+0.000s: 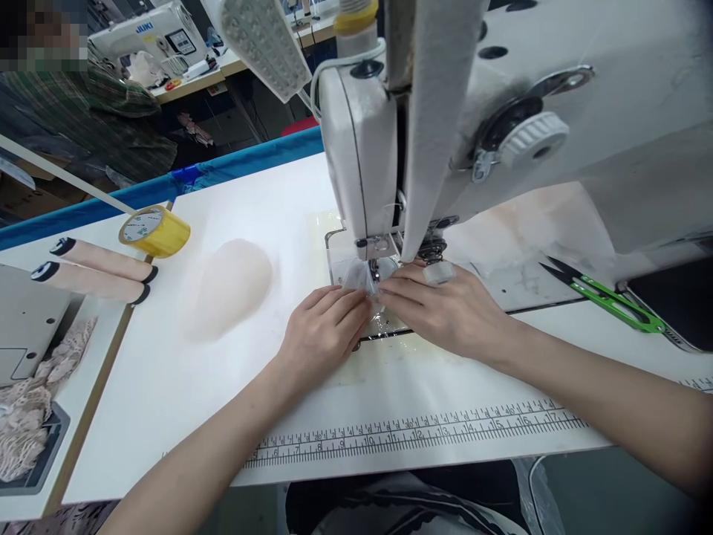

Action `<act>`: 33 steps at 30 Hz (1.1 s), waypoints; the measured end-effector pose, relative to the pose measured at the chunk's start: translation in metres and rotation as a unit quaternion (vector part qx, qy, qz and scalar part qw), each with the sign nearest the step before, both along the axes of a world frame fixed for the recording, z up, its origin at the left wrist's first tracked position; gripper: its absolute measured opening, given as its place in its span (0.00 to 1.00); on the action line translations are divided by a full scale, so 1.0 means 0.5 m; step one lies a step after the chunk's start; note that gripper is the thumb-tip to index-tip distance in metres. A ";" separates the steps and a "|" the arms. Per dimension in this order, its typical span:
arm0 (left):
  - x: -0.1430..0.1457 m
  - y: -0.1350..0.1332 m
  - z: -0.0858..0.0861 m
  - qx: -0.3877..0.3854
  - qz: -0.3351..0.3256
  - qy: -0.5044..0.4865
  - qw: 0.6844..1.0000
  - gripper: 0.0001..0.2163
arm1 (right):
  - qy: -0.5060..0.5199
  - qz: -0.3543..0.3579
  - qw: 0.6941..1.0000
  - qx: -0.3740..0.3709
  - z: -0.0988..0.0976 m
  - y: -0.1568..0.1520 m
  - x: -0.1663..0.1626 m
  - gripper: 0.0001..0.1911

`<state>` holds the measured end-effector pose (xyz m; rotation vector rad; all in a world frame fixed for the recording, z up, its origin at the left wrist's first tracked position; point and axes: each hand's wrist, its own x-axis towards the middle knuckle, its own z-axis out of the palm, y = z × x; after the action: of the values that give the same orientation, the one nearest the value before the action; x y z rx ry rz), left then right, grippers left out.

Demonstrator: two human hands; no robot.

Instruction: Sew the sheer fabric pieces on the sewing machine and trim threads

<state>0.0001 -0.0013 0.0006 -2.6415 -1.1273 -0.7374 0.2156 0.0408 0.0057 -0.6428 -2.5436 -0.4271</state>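
Under the needle of the white sewing machine (pixel 362 148) lies a small piece of sheer white fabric (pixel 356 275). My left hand (pixel 328 327) is closed at its front left edge, fingertips pressed together on it. From the right, my right hand (pixel 445 308) pinches the same fabric close to the presser foot (pixel 374 269). The fingertips of both hands nearly meet, and part of the fabric is hidden beneath them. Left of my hands, a pale beige sheer rounded piece (pixel 239 286) rests on the white table (pixel 223 416).
Right of the needle are more sheer fabric (pixel 529 223), green-handled thread snips (pixel 613 301) and a dark phone (pixel 676 301). Yellow tape (pixel 159 232) and two thread spools (pixel 94 281) stand left. A printed ruler (pixel 417 438) lines the front edge. A person in plaid (pixel 94 111) is behind.
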 end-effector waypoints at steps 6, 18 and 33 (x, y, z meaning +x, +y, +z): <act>0.017 0.015 0.025 -0.144 0.085 -0.017 0.986 0.15 | 0.068 -0.076 0.995 -0.014 -0.001 0.011 -0.003 0.14; 0.058 0.073 0.013 -0.104 0.183 -0.028 0.977 0.03 | 0.071 -0.189 0.971 -0.125 -0.004 0.014 -0.011 0.24; 0.035 0.006 0.010 0.084 0.043 0.088 0.992 0.07 | 0.058 -0.022 0.998 -0.002 -0.008 -0.015 -0.002 0.11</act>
<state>0.0178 0.0019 0.0053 -2.4464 -1.0731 -0.5456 0.2145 0.0334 0.0018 -0.7058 -2.4252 -0.3899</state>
